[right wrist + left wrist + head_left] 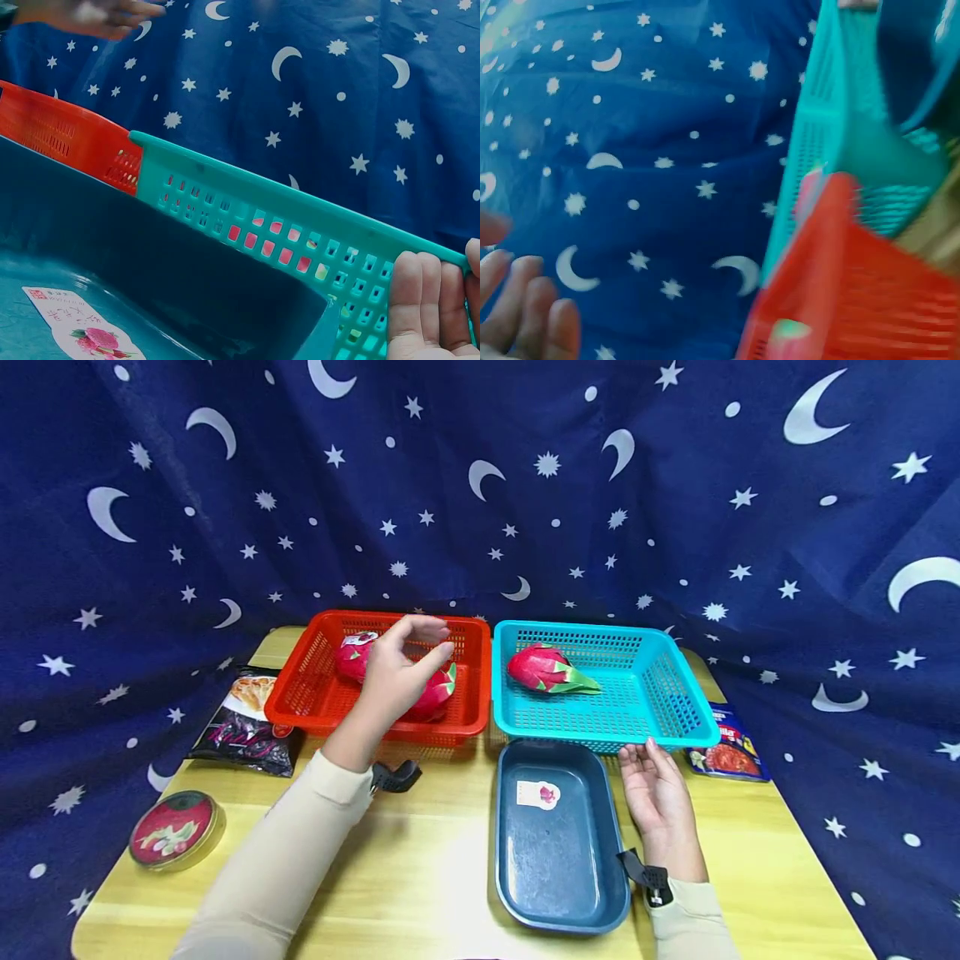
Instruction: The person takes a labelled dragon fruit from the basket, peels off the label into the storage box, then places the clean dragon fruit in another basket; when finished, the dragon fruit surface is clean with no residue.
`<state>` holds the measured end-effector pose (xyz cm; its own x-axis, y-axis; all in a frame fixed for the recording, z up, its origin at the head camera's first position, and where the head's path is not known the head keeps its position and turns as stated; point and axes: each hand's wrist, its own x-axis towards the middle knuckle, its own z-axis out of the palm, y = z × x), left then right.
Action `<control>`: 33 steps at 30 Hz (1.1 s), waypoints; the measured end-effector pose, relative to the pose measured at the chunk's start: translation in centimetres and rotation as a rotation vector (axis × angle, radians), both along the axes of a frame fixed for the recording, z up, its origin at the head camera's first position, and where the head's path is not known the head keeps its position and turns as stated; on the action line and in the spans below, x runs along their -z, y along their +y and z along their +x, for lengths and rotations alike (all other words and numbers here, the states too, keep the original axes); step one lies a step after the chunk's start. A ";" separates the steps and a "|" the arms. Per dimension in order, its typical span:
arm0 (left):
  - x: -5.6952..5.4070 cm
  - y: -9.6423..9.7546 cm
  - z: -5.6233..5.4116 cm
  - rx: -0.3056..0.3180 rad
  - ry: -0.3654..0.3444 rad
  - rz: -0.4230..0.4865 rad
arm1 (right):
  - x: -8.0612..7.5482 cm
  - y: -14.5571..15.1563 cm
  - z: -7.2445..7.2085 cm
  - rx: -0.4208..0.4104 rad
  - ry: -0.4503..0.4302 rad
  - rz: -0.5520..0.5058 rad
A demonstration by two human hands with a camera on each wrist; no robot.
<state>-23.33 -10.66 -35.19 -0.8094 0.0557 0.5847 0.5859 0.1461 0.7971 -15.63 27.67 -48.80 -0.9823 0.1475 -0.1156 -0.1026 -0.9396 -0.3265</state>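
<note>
Over the red basket (472, 722) my left hand (397, 672) is raised, fingers loosely bent and holding nothing. Inside that basket lie two dragon fruits (433, 700), partly hidden by the hand; one carries a label. A third dragon fruit (542, 668) lies on its side in the turquoise basket (637, 706). Palm up, my right hand (660, 797) touches the front of the turquoise basket; in the right wrist view its fingers (431, 300) rest against the outer wall near the rim. A dark blue tray (558, 860) stands left of that hand, with a dragon fruit sticker (537, 794) on its bottom.
At the left of the wooden table (420, 877) are a black snack bag (251, 718) and a round red-topped tin (176, 831). A blue food packet (727, 747) lies at the right, behind my right hand. A dark blue star-patterned cloth (450, 485) hangs around the back and sides.
</note>
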 end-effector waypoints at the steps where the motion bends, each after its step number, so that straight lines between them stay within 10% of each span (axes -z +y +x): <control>1: 0.6 -0.6 0.8 -0.009 -0.012 0.078 | 0.0 0.0 0.1 0.000 -0.003 -0.005; 10: 8.2 -3.3 7.4 -0.305 -0.266 0.816 | 0.0 0.3 0.3 -0.008 0.004 -0.025; 19: 11.7 -4.5 8.0 -0.314 -0.692 1.125 | 0.1 0.2 0.4 -0.023 0.004 -0.014; 33: 13.9 -3.7 6.7 -0.153 -0.518 1.300 | 0.1 0.1 0.2 -0.022 0.020 -0.016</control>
